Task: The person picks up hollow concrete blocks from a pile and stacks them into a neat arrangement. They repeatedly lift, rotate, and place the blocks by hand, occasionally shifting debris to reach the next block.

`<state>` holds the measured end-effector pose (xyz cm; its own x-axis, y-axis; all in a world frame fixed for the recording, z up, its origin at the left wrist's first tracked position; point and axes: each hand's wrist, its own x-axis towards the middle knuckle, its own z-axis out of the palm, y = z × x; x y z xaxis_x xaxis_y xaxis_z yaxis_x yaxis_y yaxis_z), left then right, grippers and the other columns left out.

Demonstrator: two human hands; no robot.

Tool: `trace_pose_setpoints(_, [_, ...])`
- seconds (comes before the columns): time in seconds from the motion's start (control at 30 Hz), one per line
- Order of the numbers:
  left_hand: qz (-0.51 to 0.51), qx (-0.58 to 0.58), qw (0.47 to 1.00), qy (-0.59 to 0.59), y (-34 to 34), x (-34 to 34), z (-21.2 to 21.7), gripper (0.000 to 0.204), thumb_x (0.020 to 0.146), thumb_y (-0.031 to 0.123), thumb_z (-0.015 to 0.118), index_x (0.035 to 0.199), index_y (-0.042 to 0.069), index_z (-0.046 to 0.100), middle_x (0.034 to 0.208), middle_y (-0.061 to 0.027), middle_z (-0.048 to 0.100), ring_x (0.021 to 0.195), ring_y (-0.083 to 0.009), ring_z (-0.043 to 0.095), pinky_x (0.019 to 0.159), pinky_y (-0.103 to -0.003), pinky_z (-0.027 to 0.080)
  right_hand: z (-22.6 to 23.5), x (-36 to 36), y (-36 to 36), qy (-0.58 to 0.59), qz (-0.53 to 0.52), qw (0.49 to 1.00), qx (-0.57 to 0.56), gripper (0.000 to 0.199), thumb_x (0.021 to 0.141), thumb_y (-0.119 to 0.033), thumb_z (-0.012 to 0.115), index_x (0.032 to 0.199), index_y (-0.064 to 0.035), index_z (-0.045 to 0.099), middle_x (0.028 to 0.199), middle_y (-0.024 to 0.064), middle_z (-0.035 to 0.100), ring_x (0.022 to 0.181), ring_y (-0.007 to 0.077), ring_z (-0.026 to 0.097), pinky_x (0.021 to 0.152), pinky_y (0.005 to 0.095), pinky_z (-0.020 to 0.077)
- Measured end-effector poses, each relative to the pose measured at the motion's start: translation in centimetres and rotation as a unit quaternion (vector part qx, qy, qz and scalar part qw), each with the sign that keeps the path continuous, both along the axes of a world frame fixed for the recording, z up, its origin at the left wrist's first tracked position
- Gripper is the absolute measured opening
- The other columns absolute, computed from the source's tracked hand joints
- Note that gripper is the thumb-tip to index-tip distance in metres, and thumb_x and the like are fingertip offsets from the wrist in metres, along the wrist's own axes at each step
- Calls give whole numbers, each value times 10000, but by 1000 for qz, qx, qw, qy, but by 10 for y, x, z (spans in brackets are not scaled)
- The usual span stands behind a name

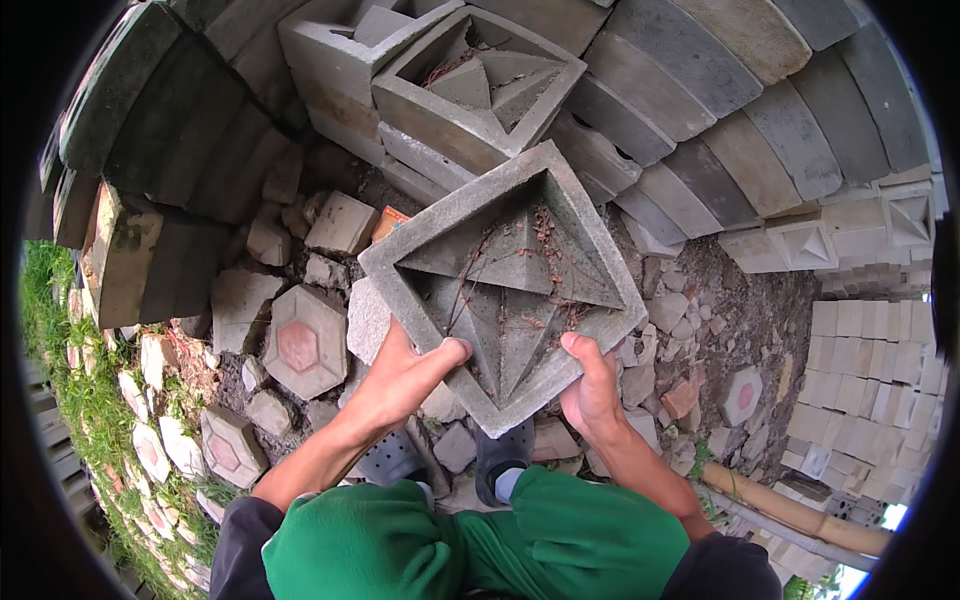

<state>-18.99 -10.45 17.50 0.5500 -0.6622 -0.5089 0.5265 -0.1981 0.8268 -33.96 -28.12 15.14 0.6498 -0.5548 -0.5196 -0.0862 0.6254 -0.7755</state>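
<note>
A square grey concrete block with a raised, star-like pyramid pattern inside its frame is held up in front of me, turned cornerwise. Dry twigs and reddish leaf bits lie in its hollows. My left hand grips its lower left edge, thumb on the rim and fingers hidden underneath. On the lower right edge, my right hand holds it the same way. Just beyond, a similar patterned block tops a stack, with twigs in its recess too.
Stacked curved concrete slabs rise at the far right, and dark slabs at the left. Broken stones and hexagonal pavers cover the uneven ground around my feet. A bamboo pole lies at the lower right; pale blocks are stacked beyond.
</note>
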Motion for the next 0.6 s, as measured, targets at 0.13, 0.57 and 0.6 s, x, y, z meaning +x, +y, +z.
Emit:
trace_pose_setpoints(0.13, [-32,-36,995,86,-19,4,13,759,867,128,616,1471,-83,208,1365,-176,465,1246,-248,488,1081,-376,397,30,7,-10,18,-49,997,-50,650,825,-139,626,1410,-36,361,1299,130,513,1190,269,529,1049,457,428])
trace_pose_setpoints(0.57, [59,-153,986,4,-67,30,66,582,861,113,655,1314,-134,386,1187,-182,584,1038,-226,614,934,-353,508,72,55,-73,-81,-15,992,-100,350,837,-174,638,1122,23,582,1094,142,644,1032,254,630,968,422,497])
trace_pose_setpoints(0.6, [20,-141,989,42,-72,46,72,403,851,90,637,1185,-106,525,1173,-150,581,1036,-226,602,938,-374,496,73,71,-83,-86,1,991,-106,303,839,-185,646,1070,5,596,1069,137,649,1013,252,635,962,423,500])
